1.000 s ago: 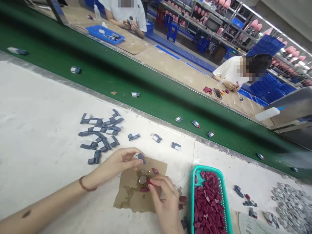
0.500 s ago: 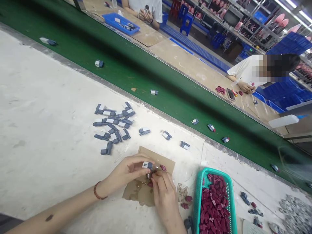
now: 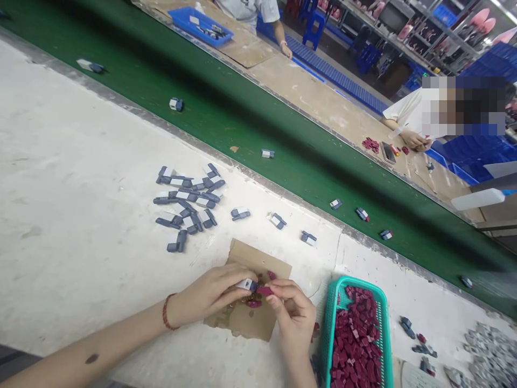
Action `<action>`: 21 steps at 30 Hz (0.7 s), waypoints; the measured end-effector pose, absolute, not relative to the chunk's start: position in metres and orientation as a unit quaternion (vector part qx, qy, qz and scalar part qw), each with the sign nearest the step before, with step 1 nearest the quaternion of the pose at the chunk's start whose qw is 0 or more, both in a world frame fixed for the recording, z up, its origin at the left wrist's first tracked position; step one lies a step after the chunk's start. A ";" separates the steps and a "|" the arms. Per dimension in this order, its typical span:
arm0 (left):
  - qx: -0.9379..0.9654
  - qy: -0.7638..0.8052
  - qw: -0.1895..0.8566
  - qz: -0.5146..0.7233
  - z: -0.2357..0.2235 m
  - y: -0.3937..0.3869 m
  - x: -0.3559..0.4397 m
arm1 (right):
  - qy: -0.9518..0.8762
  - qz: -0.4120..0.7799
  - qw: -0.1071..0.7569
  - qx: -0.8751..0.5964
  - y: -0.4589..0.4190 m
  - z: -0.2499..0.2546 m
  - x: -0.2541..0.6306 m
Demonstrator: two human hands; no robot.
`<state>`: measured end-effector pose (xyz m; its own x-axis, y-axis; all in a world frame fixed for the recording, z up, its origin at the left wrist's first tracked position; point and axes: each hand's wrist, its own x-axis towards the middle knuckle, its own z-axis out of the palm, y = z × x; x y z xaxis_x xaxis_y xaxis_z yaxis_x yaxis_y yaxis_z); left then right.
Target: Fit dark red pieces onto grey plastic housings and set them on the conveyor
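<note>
My left hand is closed on a small grey-and-white plastic part, pinched between thumb and fingers. A small dark red plastic piece is pinched in my right hand, its end touching or very close to the grey part. Both hands are over a piece of brown cardboard with wet-looking stains. Two more red pieces lie on the cardboard: one just below the held parts, another above them.
A green basket full of red pieces stands right of my hand. Several grey-and-white parts lie in a cluster at left. Behind runs a green conveyor belt carrying similar parts. A pile of grey pieces lies far right; co-workers sit across.
My right hand has drawn a red piece up from the cardboard to the grey part in my left hand. Parts on the belt have shifted right. One co-worker's arm now reaches onto the far table.
</note>
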<state>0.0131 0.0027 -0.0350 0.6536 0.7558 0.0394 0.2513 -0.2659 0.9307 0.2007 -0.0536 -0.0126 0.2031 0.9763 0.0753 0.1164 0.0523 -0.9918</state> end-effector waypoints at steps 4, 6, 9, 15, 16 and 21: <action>0.782 0.308 0.482 0.246 -0.034 0.001 0.015 | -0.488 0.412 0.526 -0.562 -0.053 -0.014 0.193; 0.788 0.302 0.478 0.245 -0.034 0.000 0.016 | -0.496 0.412 0.521 -0.560 -0.052 -0.015 0.191; 0.790 0.297 0.476 0.247 -0.035 -0.001 0.017 | -0.515 0.399 0.510 -0.561 -0.052 -0.015 0.191; 0.800 0.288 0.463 0.248 -0.038 -0.002 0.017 | -0.566 0.370 0.472 -0.566 -0.052 -0.012 0.190; 0.805 0.289 0.454 0.248 -0.037 -0.002 0.018 | -0.577 0.360 0.463 -0.569 -0.052 -0.010 0.191; 0.833 0.265 0.404 0.269 -0.027 0.003 0.018 | -0.629 0.310 0.453 -0.550 -0.054 -0.003 0.200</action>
